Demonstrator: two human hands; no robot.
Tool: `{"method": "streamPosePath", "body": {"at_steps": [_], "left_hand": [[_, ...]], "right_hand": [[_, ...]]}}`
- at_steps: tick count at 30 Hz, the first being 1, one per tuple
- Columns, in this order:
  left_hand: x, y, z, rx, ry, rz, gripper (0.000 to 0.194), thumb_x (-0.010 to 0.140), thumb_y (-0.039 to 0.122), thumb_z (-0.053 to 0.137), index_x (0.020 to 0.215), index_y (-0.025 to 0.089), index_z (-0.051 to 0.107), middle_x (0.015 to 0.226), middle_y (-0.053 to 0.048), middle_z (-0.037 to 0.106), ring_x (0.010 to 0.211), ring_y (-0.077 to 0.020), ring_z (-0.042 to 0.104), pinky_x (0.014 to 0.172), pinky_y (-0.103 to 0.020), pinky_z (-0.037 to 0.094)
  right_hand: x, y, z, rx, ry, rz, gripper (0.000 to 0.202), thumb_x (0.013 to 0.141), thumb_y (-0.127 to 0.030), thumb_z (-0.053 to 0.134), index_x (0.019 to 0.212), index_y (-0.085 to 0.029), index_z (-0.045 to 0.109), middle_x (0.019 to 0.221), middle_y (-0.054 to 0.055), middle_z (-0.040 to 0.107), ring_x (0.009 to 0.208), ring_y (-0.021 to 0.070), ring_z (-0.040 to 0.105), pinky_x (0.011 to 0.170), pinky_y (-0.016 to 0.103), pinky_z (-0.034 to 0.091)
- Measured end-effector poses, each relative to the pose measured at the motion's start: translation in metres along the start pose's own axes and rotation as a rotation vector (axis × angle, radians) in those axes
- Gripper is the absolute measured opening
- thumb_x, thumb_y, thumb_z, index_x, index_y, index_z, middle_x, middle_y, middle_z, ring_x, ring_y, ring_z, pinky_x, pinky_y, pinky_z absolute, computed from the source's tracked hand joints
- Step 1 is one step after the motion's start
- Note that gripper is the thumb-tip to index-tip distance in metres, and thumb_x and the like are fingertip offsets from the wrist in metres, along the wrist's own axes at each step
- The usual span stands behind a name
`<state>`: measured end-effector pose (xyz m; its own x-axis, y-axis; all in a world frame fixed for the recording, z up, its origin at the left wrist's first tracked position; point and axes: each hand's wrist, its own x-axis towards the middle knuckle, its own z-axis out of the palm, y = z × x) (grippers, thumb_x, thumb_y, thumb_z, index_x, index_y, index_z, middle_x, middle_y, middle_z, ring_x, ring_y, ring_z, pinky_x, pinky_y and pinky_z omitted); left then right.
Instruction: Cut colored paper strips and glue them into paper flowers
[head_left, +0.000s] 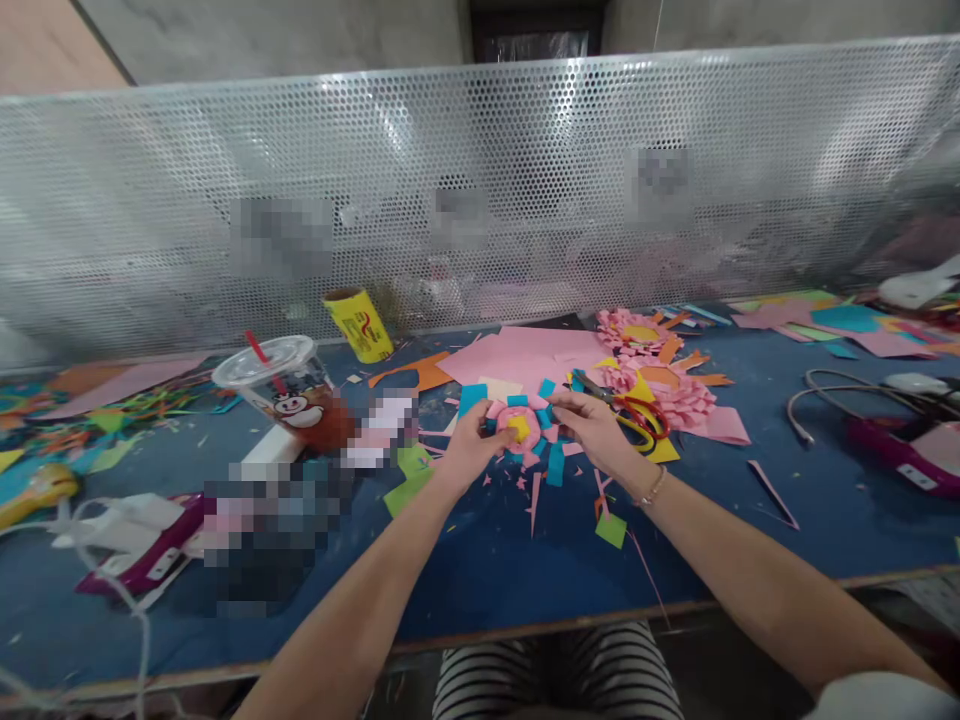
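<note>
A paper flower [519,430] with a yellow centre, pink inner petals and blue and pink outer strips is held just above the blue table. My left hand [474,440] grips its left side, the thumb reaching over toward the yellow centre. On the other side, my right hand [589,425] pinches at the outer strips near the upper right edge. Scissors with red and yellow handles [641,422] lie right beside my right hand, on yellow paper. Small pink scraps and a green paper square [611,530] are scattered in front of the flower.
Pink paper sheets [525,355] lie behind my hands, with pink paper flowers [637,333] to their right. A lidded drink cup [289,395] with a red straw and a yellow cardboard tube [360,325] stand left. A purple power strip [900,455] lies right; a perforated metal panel [420,130] bounds the back.
</note>
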<state>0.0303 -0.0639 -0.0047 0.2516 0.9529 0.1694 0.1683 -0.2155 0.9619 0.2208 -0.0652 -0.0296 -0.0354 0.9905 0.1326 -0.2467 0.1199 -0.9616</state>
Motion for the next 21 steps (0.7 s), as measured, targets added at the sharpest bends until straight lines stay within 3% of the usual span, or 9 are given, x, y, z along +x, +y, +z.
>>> {"method": "streamPosePath", "body": {"at_steps": [11,21], "left_hand": [[-0.0035,0.0043,0.0038,-0.019,0.009,-0.039,0.027,0.064,0.030,0.067,0.076,0.017,0.045,0.066,0.005,0.046,0.052,-0.0075,0.049,0.047,-0.019,0.039],[-0.0039,0.0083,0.0037,0.004,0.002,-0.039,0.027,0.064,0.029,0.066,0.075,0.018,0.043,0.064,0.007,0.044,0.048,-0.0070,0.049,0.044,-0.019,0.040]], "right_hand": [[-0.0088,-0.0066,0.0050,0.027,0.080,0.006,0.022,0.064,-0.035,0.068,0.079,-0.020,0.064,0.068,-0.002,0.057,0.060,0.0090,0.052,0.053,0.022,0.045],[-0.0076,-0.0068,0.0015,-0.012,0.055,-0.012,0.024,0.065,-0.036,0.068,0.082,-0.020,0.065,0.072,-0.001,0.059,0.061,0.0096,0.054,0.058,0.026,0.048]]}}
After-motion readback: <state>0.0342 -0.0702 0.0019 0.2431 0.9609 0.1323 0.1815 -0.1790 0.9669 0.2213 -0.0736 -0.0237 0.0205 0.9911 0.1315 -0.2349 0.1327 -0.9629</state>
